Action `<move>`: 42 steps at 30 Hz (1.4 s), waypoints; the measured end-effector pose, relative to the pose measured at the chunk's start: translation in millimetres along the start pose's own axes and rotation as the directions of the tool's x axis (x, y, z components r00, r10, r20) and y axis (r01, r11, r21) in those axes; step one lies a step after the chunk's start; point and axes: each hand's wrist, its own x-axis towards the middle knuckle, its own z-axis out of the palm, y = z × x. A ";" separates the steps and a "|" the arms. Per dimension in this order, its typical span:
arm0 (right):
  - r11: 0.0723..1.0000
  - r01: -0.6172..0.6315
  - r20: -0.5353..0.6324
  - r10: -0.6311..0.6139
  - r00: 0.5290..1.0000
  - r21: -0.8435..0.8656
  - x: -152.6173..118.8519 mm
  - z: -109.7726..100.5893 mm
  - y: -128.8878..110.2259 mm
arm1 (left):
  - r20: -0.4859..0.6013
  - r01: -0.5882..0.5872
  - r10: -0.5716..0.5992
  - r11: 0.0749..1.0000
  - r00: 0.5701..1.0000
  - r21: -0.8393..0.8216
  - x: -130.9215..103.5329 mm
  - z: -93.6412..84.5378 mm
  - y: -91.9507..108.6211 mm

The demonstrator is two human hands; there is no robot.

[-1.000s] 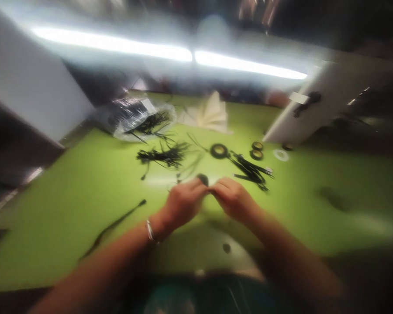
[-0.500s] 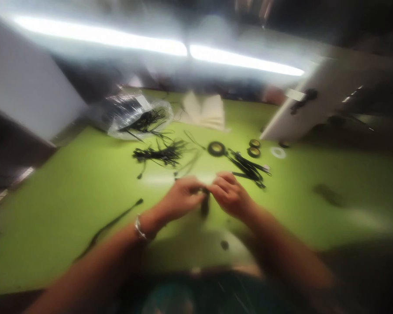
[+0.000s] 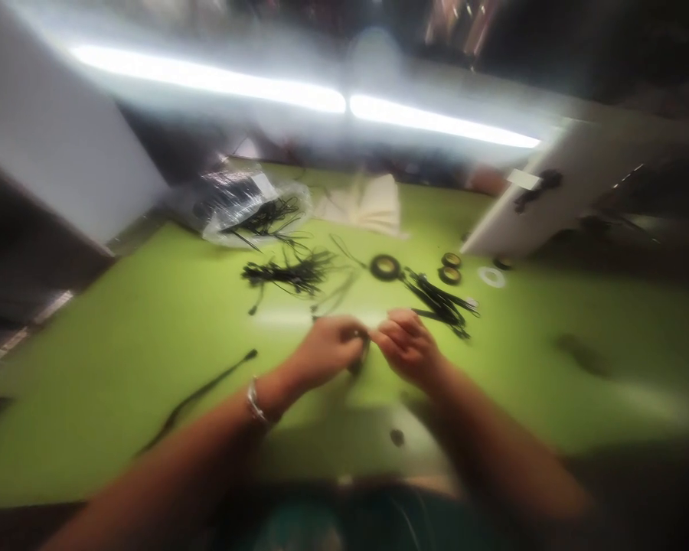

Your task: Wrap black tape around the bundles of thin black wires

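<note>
Fingers of my left hand (image 3: 331,348) are closed on a dark, blurred item (image 3: 357,363) that hangs below the fingertips. My right hand (image 3: 406,344) is curled with its fingertips against those of my left; what it pinches is too small to make out. Beyond my right hand lies a bundle of black cables (image 3: 442,302). A black tape roll (image 3: 384,267) is just left of that bundle. Another tangled bundle of black cables (image 3: 290,273) sits beyond my left hand. One single black cable (image 3: 207,388) lies beside my left forearm.
Clear plastic bag (image 3: 215,200) with black cables stands at the back left. Cream papers (image 3: 376,205) lie behind the tape roll. Two small tape rolls (image 3: 450,268) and a white ring (image 3: 491,276) are at the right, near a white upright panel (image 3: 514,210).
The whole view has shifted slightly, so things appear a little further right and lower. Both hands stay together; the dark item hangs less visibly below my left fingers.
</note>
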 end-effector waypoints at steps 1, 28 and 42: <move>1.000 0.013 -0.016 -0.013 1.000 -0.001 -0.6 0.6 -0.2 | 0.040 0.047 -0.044 0.995 0.998 -0.083 0.7 -2.1 -2.0; 0.814 -0.460 0.307 0.363 0.880 0.355 11.2 0.0 -5.5 | -0.054 -0.423 0.594 0.631 0.802 0.650 -2.3 -5.7 -8.7; 0.922 -0.247 0.228 0.182 0.956 0.298 12.4 -7.7 -1.8 | -0.036 -0.422 0.458 0.844 0.888 0.330 4.6 -5.2 -8.6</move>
